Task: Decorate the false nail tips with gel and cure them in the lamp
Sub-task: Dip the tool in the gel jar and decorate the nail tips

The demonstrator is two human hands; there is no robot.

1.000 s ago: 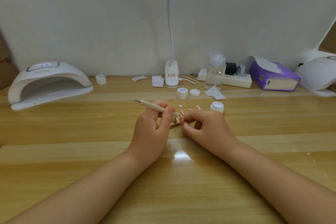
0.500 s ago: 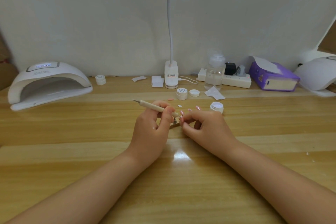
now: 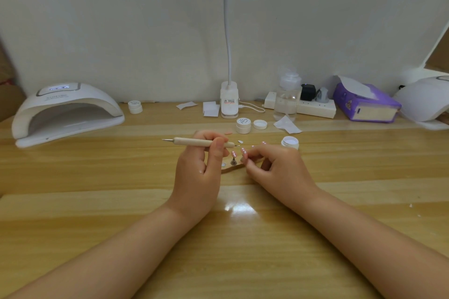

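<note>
Hands at work: our left hand (image 3: 202, 165) is gripping the wooden dotting tool (image 3: 199, 142); our right hand (image 3: 279, 167) is pinching the stand beside a pink, white-dotted nail tip (image 3: 233, 154), right of the curing lamp (image 3: 65, 111).

both forearms forward, left hand (image 3: 199, 165) fisted, right hand (image 3: 279, 167) fingers loosely curled

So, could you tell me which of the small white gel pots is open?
The gel pot just beyond the right hand; it has no lid, unlike the two capped ones.
</note>
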